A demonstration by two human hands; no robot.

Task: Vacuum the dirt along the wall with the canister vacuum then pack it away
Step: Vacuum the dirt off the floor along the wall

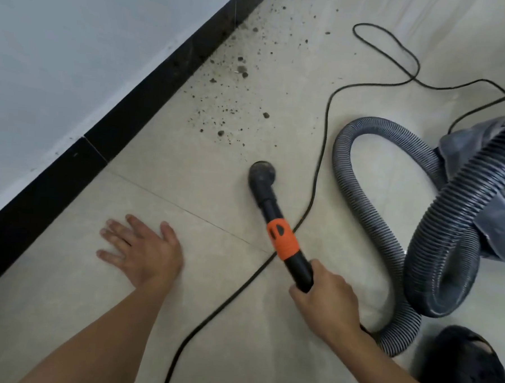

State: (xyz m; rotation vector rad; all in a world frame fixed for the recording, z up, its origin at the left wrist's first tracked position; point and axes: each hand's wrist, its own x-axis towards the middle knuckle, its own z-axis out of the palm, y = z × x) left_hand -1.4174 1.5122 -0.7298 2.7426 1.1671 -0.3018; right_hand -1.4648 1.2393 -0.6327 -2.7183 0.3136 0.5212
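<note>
we see the left hand (141, 250) flat on the floor (50, 283), palm down, close to the black skirting board (133, 106) under the pale wall (62, 49). its fingers are straight and spread a little apart, and they hold nothing. the right hand (324, 300) grips the back end of the black tube (269, 211), with fingers and thumb curled tight around it. an orange collar (282, 239) sits on the tube just before this hand; it has small dark marks, and we cannot tell if they are writing. the round brush head (262, 172) at the front of the tube rests on the floor, just short of the dirt (242, 69). the dirt lies scattered along the skirting board toward the far edge of the floor. the grey ribbed hose (355, 196) loops on the floor at the right and goes to the vacuum body (467, 141) at the right edge. a black cord (326, 122) passes under the tube. a dark shoe (464, 369) is in the near right corner.
</note>
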